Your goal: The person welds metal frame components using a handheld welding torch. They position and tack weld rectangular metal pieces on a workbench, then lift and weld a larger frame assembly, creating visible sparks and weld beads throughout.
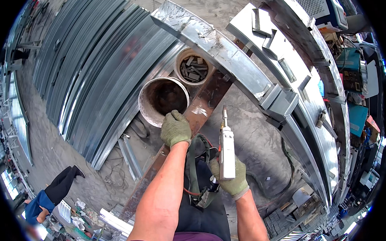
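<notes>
Head view looks down on a white handheld welding gun (226, 151), upright in the right hand (232, 179), whose gloved fingers are wrapped tight around its lower body while its thin nozzle points up toward a long galvanized steel channel (224, 50). The left hand (175, 129), also in a worn green glove, rests curled on the near rim of an empty metal bucket (164, 98); whether its fingers actually grip the rim cannot be told. Just behind that bucket stands a second bucket (193, 66) filled with small grey metal pieces. Both sit on a rusty brown steel beam (201, 107) that runs diagonally over the grey concrete floor (258, 143). The channel crosses above the buckets and carries a small welded box bracket (280, 99) near the gun's tip. Left of the buckets lies a broad stack of long galvanized profiles (100, 64). More steel frames (284, 52) curve along the right, with machines and boxes beyond. At lower left another person (54, 193) bends over the floor, well apart.
</notes>
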Demonstrator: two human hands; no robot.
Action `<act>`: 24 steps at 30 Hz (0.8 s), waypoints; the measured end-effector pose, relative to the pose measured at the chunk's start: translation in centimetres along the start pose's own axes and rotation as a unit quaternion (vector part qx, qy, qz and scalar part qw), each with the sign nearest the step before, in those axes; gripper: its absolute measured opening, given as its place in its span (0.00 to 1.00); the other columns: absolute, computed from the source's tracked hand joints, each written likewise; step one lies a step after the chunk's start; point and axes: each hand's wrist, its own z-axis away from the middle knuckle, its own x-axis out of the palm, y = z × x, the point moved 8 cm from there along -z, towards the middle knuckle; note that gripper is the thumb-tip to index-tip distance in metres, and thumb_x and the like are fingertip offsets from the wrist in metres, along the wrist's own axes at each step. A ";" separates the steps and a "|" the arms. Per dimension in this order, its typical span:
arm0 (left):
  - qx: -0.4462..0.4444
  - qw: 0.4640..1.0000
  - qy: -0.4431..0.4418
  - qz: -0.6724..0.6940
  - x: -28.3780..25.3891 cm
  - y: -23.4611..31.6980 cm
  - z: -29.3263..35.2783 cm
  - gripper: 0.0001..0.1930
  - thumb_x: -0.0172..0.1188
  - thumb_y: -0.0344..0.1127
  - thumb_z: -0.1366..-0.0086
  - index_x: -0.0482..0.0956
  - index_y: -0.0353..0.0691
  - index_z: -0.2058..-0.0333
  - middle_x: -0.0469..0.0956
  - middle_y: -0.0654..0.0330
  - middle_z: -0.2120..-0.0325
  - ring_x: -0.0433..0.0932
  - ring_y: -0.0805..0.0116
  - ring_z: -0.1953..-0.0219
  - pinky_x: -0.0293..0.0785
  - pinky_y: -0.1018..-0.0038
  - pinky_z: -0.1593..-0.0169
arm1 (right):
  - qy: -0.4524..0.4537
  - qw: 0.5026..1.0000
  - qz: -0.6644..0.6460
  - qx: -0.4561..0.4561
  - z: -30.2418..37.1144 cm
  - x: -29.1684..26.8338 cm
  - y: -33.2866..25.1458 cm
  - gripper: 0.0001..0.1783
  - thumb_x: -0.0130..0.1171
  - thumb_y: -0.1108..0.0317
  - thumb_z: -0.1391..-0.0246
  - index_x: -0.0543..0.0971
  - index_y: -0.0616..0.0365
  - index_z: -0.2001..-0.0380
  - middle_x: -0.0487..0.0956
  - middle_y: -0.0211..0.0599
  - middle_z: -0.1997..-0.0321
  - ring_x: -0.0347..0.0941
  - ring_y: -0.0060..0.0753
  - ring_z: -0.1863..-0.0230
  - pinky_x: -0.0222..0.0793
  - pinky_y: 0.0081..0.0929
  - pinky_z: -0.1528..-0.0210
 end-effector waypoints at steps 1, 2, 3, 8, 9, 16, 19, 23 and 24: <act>-0.001 1.000 0.000 -0.002 0.0 0.0 0.0 0.27 0.40 0.55 0.19 0.82 0.40 0.51 0.85 0.43 0.53 0.84 0.39 0.49 0.78 0.44 0.45 | -0.008 1.000 -0.009 -0.014 0.0 0.2 -0.3 0.11 0.71 0.61 0.42 0.83 0.55 0.61 0.82 0.39 0.67 0.82 0.48 0.69 0.78 0.42 0.68; -0.001 1.000 0.000 -0.005 0.0 -0.1 0.0 0.27 0.40 0.55 0.19 0.82 0.40 0.51 0.85 0.43 0.53 0.84 0.39 0.49 0.78 0.44 0.45 | -0.017 0.999 -0.018 -0.028 -0.1 0.4 -0.7 0.11 0.71 0.62 0.43 0.83 0.55 0.61 0.82 0.38 0.67 0.82 0.47 0.69 0.78 0.42 0.68; -0.001 1.000 0.000 -0.005 0.1 -0.2 -0.1 0.27 0.40 0.55 0.19 0.82 0.40 0.51 0.85 0.43 0.53 0.84 0.39 0.49 0.78 0.44 0.45 | -0.025 0.998 -0.027 -0.042 -0.3 0.5 -1.2 0.11 0.71 0.63 0.43 0.83 0.55 0.61 0.82 0.38 0.67 0.82 0.46 0.69 0.78 0.41 0.68; 0.000 1.000 -0.001 -0.012 0.4 -0.1 -0.3 0.26 0.40 0.54 0.19 0.82 0.40 0.51 0.86 0.43 0.53 0.84 0.39 0.49 0.78 0.44 0.45 | -0.039 0.997 -0.029 -0.056 -1.1 1.3 -2.4 0.11 0.71 0.63 0.42 0.83 0.55 0.59 0.82 0.38 0.66 0.82 0.46 0.69 0.79 0.41 0.67; 0.002 1.000 0.003 -0.011 0.3 -0.1 -0.3 0.26 0.41 0.54 0.19 0.82 0.40 0.51 0.86 0.44 0.53 0.84 0.39 0.49 0.78 0.44 0.46 | -0.040 0.997 -0.033 -0.054 -1.1 1.5 -2.3 0.12 0.70 0.63 0.42 0.83 0.55 0.58 0.82 0.39 0.65 0.82 0.47 0.68 0.79 0.41 0.67; 0.011 1.000 0.023 -0.014 0.3 -0.2 -0.2 0.25 0.41 0.53 0.19 0.82 0.39 0.52 0.86 0.44 0.53 0.84 0.39 0.50 0.79 0.44 0.46 | -0.080 0.996 -0.028 -0.020 -1.1 3.1 -1.3 0.14 0.68 0.58 0.40 0.83 0.53 0.56 0.82 0.41 0.63 0.83 0.49 0.66 0.79 0.45 0.65; 0.012 1.000 0.019 -0.009 0.3 -0.1 -0.2 0.25 0.42 0.53 0.19 0.82 0.39 0.52 0.86 0.43 0.54 0.84 0.38 0.50 0.79 0.44 0.46 | -0.087 0.996 -0.018 -0.014 -1.0 3.3 -1.2 0.14 0.68 0.57 0.40 0.84 0.53 0.57 0.82 0.40 0.63 0.83 0.49 0.66 0.79 0.45 0.65; 0.017 1.000 0.018 0.009 0.0 0.0 0.0 0.25 0.45 0.53 0.22 0.82 0.38 0.51 0.86 0.41 0.54 0.84 0.37 0.50 0.78 0.44 0.45 | -0.085 0.996 -0.022 -0.007 -1.0 3.6 -1.0 0.13 0.68 0.57 0.41 0.84 0.52 0.58 0.82 0.40 0.64 0.83 0.49 0.66 0.79 0.45 0.66; 0.014 1.000 0.017 0.008 -0.1 0.0 -0.1 0.25 0.45 0.53 0.22 0.82 0.37 0.51 0.86 0.41 0.54 0.84 0.36 0.50 0.78 0.44 0.45 | -0.085 0.996 -0.021 -0.009 -1.1 3.5 -1.2 0.13 0.68 0.57 0.40 0.84 0.52 0.58 0.82 0.40 0.64 0.83 0.49 0.67 0.79 0.45 0.66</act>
